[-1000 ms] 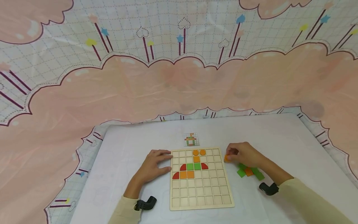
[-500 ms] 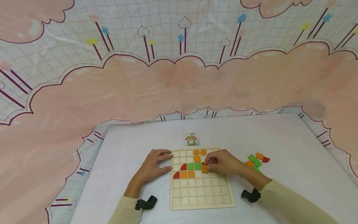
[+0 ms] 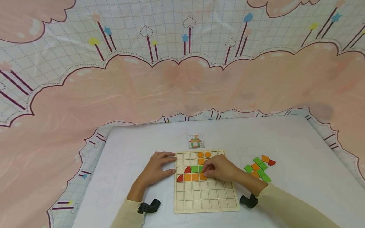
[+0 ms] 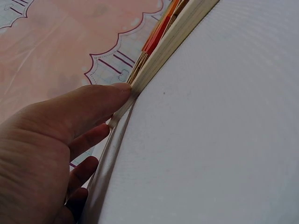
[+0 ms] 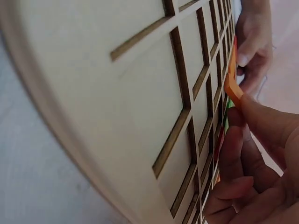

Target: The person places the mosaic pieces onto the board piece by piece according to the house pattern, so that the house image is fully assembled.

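Note:
A wooden grid board (image 3: 206,204) lies on the white table. My right hand (image 3: 220,168) pinches an orange square tile (image 3: 203,176) between thumb and fingers, tilted over a cell just right of two orange squares (image 3: 191,177). The right wrist view shows this tile (image 5: 235,92) meeting the board at an angle. My left hand (image 3: 156,169) rests its fingertips and thumb on the board's left edge; the thumb (image 4: 100,95) touches the rim in the left wrist view. Green squares (image 3: 194,169), red quarter-circles (image 3: 180,178) and orange circles (image 3: 200,155) sit in cells. My right hand hides some cells.
Right of the board lie loose tiles: several green squares (image 3: 258,161), several orange squares (image 3: 265,158) and a red quarter-circle (image 3: 272,162). A small patterned card (image 3: 196,141) lies behind the board. A patterned cloth (image 3: 182,85) rises behind the table.
My right hand has carried the orange square tile left from the loose pile, onto the board and down to the cell beside the orange row. My left hand has stayed in place.

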`<control>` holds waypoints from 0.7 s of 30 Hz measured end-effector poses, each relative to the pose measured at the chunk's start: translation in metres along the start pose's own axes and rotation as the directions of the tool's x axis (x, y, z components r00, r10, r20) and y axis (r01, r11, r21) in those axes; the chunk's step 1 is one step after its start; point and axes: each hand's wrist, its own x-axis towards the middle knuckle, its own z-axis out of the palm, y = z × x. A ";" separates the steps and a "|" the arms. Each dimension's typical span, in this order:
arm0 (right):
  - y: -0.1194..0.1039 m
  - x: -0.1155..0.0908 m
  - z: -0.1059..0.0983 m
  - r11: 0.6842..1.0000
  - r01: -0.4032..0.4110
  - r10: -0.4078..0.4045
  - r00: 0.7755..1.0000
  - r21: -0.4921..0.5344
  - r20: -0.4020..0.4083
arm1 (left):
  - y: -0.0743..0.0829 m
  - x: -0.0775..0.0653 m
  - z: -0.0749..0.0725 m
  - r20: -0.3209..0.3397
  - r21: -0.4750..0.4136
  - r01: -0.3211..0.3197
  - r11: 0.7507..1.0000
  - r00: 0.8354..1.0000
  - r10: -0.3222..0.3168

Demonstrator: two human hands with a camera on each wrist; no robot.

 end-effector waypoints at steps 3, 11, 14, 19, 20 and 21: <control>-0.002 0.000 0.001 0.999 -0.003 0.003 1.000 -0.035 -0.007 | 0.000 0.000 0.000 0.002 0.002 0.004 1.000 1.000 -0.004; -0.004 0.002 0.005 0.990 -0.051 0.047 0.998 -0.135 -0.032 | 0.000 0.001 0.000 0.001 0.012 -0.006 1.000 1.000 0.006; -0.004 0.002 0.005 0.985 -0.050 0.044 0.998 -0.166 -0.039 | 0.001 0.001 -0.001 -0.002 0.006 -0.012 1.000 1.000 0.012; -0.006 0.000 0.005 0.981 -0.052 0.044 0.998 -0.186 -0.048 | 0.000 0.001 0.000 -0.002 0.006 -0.013 1.000 1.000 0.013; -0.007 0.000 0.004 0.980 -0.053 0.045 0.998 -0.189 -0.049 | 0.000 0.001 -0.001 -0.002 0.004 -0.012 1.000 1.000 0.012; -0.007 -0.001 0.004 0.980 -0.053 0.045 0.998 -0.190 -0.049 | 0.001 0.001 -0.001 -0.002 0.002 -0.012 1.000 1.000 0.012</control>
